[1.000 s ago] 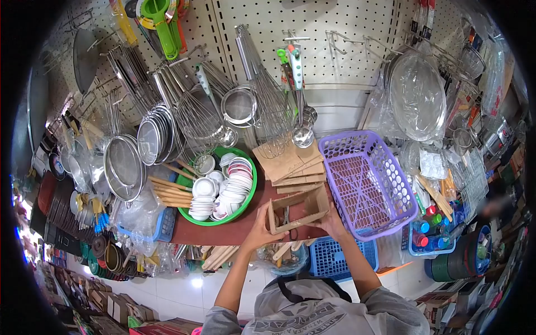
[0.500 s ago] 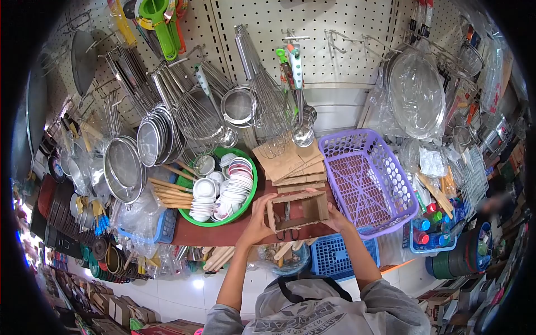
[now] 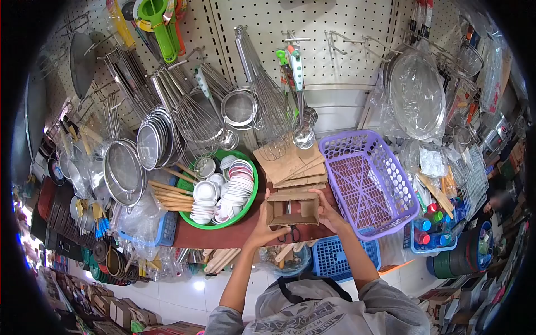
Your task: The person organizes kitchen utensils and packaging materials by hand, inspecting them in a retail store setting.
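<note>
Both of my hands hold a small open cardboard box (image 3: 292, 219) above the front of the red-brown counter. My left hand (image 3: 263, 230) grips its left side, and my right hand (image 3: 333, 215) grips its right side. Looking into the box, I see bare cardboard walls and a gap through which the counter shows. Scissors with dark handles (image 3: 289, 234) lie just below the box, near my left thumb. Behind the box is a stack of flat brown cardboard pieces (image 3: 293, 162). A green basin (image 3: 252, 195) with small white bowls (image 3: 234, 192) stands to the left.
A purple plastic basket (image 3: 413, 215) stands to the right, with a blue basket (image 3: 340, 259) below the counter edge. Wooden-handled tools (image 3: 170, 195) lean at the green basin. Whisks (image 3: 268, 106) and strainers (image 3: 124, 173) hang from the pegboard. Bottles fill a blue tray (image 3: 432, 237).
The box has turned and shifted slightly left between my hands, so it now sits more level. My right hand has moved left with it, its fingers now at the box's upper right corner.
</note>
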### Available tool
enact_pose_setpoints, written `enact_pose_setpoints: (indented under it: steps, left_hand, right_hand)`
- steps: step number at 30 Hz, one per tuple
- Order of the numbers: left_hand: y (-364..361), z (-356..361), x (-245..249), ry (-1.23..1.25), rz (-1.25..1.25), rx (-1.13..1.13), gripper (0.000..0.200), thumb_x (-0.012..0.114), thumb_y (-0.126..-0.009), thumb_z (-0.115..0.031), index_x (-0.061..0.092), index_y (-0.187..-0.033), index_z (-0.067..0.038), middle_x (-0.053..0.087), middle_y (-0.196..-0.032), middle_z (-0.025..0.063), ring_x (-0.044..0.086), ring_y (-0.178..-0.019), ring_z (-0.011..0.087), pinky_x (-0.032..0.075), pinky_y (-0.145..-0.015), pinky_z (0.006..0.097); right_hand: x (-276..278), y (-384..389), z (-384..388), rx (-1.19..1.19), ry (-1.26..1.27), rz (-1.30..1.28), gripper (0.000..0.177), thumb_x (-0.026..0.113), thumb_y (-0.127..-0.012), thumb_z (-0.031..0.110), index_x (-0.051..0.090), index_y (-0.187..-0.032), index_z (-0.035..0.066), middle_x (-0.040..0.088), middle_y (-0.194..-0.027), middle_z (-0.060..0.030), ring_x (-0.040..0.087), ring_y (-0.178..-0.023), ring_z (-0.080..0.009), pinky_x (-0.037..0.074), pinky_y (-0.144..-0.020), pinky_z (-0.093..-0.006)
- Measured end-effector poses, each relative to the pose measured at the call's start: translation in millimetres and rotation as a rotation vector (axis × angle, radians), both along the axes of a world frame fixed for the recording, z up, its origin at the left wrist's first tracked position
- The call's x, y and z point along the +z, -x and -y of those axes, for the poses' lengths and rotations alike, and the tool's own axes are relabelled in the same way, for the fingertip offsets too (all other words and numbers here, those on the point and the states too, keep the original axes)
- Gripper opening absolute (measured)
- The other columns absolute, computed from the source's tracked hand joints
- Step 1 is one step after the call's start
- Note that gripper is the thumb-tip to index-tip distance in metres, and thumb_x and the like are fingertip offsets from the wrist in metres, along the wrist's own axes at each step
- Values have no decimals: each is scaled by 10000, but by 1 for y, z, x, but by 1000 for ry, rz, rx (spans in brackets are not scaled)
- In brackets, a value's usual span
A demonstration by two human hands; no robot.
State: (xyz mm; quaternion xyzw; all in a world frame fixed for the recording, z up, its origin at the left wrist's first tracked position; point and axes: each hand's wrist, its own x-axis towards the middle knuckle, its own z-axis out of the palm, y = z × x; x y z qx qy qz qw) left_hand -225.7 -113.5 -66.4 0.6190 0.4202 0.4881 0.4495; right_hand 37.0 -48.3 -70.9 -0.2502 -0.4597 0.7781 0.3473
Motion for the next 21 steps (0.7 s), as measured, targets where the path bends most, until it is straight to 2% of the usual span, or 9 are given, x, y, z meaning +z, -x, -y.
enact_pose_setpoints:
  steps: [2,5,8,11,14,17,20,21]
  left_hand:
    - [2,7,7,62,89,-98,1254,875,-748,-290,16,-1648,-126,56,-1708,110,97,-1563,288,158,-1249,422]
    - [12,8,4,54,348,-196,1188,741,-814,-601,39,-1650,-133,48,-1711,81,25,-1573,259,103,-1256,434]
    - [9,7,15,254,542,-118,1139,596,-840,-745,83,-1649,-128,56,-1709,81,22,-1574,258,88,-1255,445]
    - [11,4,23,158,209,-18,1052,594,-878,-691,133,-1648,-141,63,-1707,89,34,-1572,266,82,-1253,452]
    - [11,6,35,133,177,4,983,631,-897,-617,170,-1646,-177,125,-1688,100,99,-1556,292,139,-1241,457]
    - [10,6,41,210,170,-3,980,684,-874,-555,208,-1632,-158,156,-1672,84,146,-1543,272,168,-1234,461]
    - [8,6,42,246,157,19,894,766,-861,-373,297,-1609,-235,255,-1566,96,261,-1466,300,326,-1165,444]
    - [6,5,41,240,153,20,892,779,-850,-357,312,-1601,-239,258,-1555,100,267,-1459,300,335,-1160,446]
  right_hand:
    - [-1,1,-1,-17,35,-12,946,780,-796,613,282,-1528,281,397,-1491,-83,528,-1318,-276,472,-1043,-463]
    - [6,3,2,-25,36,-46,1011,755,-783,667,253,-1548,237,486,-1445,-133,572,-1286,-305,472,-1068,-435]
    - [-1,3,-1,59,41,-130,909,778,-820,557,282,-1523,266,418,-1463,-93,548,-1300,-274,500,-1018,-441]
    - [-6,8,-2,40,30,-114,929,780,-823,547,265,-1535,243,448,-1435,-98,579,-1265,-280,507,-1011,-419]
    - [2,10,0,41,29,-157,932,771,-834,533,270,-1556,224,462,-1430,-82,583,-1236,-266,508,-998,-408]
    - [-16,4,-7,-2,47,-113,807,700,-891,428,312,-1562,206,457,-1447,-64,545,-1255,-239,466,-1036,-370]
    - [1,5,0,-69,102,-155,666,605,-934,313,378,-1548,186,457,-1454,-49,475,-1314,-216,406,-1088,-345]
    - [4,5,1,-72,94,-112,648,586,-933,289,390,-1541,180,453,-1459,-51,451,-1335,-214,388,-1103,-353]
